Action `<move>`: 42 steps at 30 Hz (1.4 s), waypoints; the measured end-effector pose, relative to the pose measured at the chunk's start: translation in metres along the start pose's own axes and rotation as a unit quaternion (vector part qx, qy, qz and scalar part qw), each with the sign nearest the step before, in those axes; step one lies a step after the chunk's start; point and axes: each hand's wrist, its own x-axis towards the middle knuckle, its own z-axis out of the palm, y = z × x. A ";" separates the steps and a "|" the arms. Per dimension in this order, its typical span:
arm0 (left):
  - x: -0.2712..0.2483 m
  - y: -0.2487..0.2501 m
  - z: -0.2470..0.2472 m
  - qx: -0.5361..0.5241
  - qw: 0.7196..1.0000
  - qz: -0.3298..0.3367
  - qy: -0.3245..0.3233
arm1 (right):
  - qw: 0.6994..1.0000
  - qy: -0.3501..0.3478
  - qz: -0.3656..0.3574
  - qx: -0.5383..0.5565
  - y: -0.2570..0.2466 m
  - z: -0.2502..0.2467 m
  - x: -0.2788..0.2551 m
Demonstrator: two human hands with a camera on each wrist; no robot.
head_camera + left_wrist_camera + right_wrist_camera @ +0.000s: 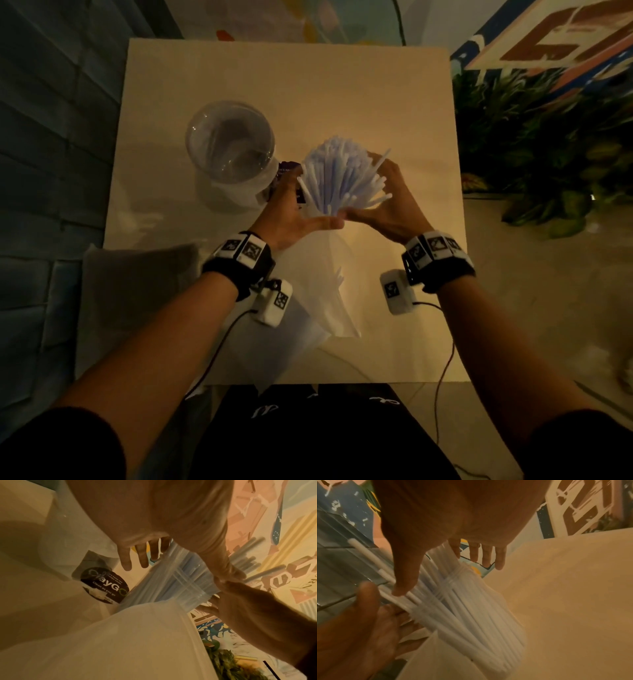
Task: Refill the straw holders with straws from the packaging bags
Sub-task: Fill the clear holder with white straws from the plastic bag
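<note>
Pale square worktop (376, 102), dim warm light. Both hands meet over its middle, cupping a thick bundle of white plastic straws (342, 174) that stands tilted, tops fanned out toward the far side.

Left hand (291, 212): palm against the left side of the bundle, thumb reaching across the near side to touch the right thumb. In the left wrist view its fingers (125, 558) are straight and spread, not wrapped round anything. Grip: spread, pressing.

Right hand (387, 209): palm against the right side of the bundle, fingers (488, 557) extended and slightly apart behind the straws, thumb laid along the near side. Grip: spread, pressing.

Lower part of the straws sits inside a clear thin plastic packaging bag (329, 291), whose mouth lies at thumb level; the bag trails toward the near edge of the worktop.

Clear round glass straw holder (233, 140) stands on the worktop just left of the bundle, apart from it. Beside its base, a dark round sticker with white lettering (104, 586).

Right of the worktop: green leafy plants (548, 154).
</note>
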 end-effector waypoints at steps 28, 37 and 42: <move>-0.013 -0.023 0.003 -0.068 0.997 -0.017 0.008 | 0.993 0.020 0.033 0.109 0.031 0.001 -0.017; -0.105 -0.100 -0.004 0.066 0.988 -0.129 0.056 | 0.985 0.005 0.153 0.073 0.044 0.034 -0.101; -0.111 -0.132 0.012 0.272 0.939 -0.204 -0.052 | 0.952 -0.183 0.246 0.003 0.041 0.086 -0.113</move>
